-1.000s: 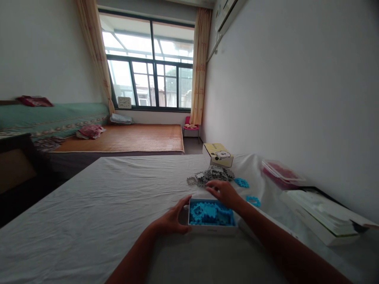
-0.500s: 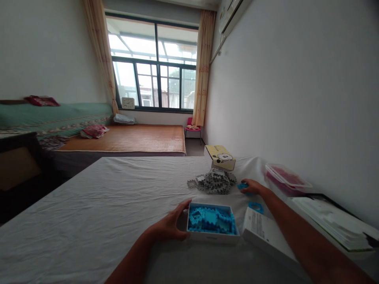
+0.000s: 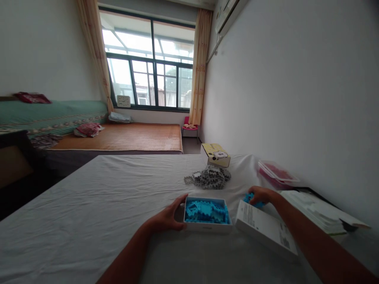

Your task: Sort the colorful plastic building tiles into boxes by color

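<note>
My left hand (image 3: 167,217) grips the left side of a small white box (image 3: 207,227), thumb at the near corner and fingers at the far one. Inside lie blue plastic pieces with toothed edges (image 3: 205,212). To the right, my right hand (image 3: 262,195) has its fingers closed on a blue toothed piece (image 3: 248,198); more blue shows beneath the hand, and I cannot tell how many pieces it holds. Just under that hand lies a white box lid (image 3: 263,225) with printed text, tilted beside the box.
A heap of grey toothed pieces (image 3: 211,177) lies beyond the box, before a yellow cartoon carton (image 3: 216,154). Along the wall at right are a clear-lidded pink container (image 3: 278,173) and stacked white sheets (image 3: 314,211). A white cloth (image 3: 89,205) covers the table.
My right hand has moved nearer, from beside the grey heap to the blue piece behind the lid, carrying blue with it. My left hand stays on the box. The view has shifted slightly.
</note>
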`<state>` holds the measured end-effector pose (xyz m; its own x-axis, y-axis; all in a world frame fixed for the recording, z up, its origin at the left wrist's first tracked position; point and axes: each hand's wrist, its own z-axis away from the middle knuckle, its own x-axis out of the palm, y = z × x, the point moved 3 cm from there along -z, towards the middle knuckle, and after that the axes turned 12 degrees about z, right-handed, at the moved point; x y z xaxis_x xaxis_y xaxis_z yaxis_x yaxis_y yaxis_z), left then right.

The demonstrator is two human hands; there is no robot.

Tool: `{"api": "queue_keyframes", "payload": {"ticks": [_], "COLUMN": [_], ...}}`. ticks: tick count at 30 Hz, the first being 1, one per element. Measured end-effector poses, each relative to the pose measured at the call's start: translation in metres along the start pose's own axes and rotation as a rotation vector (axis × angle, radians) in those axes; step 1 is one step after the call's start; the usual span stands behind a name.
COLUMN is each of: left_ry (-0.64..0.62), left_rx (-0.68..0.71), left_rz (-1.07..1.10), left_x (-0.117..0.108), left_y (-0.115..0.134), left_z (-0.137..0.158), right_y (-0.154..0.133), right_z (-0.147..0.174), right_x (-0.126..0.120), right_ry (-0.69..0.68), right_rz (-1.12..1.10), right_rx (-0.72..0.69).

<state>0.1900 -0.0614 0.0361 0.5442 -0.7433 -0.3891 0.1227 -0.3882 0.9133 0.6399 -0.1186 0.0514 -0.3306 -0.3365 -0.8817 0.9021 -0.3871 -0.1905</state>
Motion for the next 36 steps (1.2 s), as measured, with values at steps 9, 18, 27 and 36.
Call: {"api": "queue_keyframes", "payload": {"ticks": [9, 18, 27, 36], "left_ry": [0.012, 0.011, 0.019, 0.000], "left_rx": [0.022, 0.032, 0.052, 0.066], "left_rz": [0.024, 0.043, 0.030, 0.041], "left_x": [0.001, 0.000, 0.001, -0.001], "left_y": [0.005, 0.002, -0.004, -0.002], "left_z": [0.005, 0.007, 0.006, 0.006], "right_y": [-0.010, -0.059, -0.189, -0.176], "right_z": [0.009, 0.043, 0.093, 0.097], "right_x": [0.006, -0.040, 0.000, -0.020], "right_ry": [0.196, 0.370, 0.017, 0.006], "right_rz": [0.107, -0.029, 0.046, -0.133], "right_rx": [-0.030, -0.109, -0.608, -0.555]}}
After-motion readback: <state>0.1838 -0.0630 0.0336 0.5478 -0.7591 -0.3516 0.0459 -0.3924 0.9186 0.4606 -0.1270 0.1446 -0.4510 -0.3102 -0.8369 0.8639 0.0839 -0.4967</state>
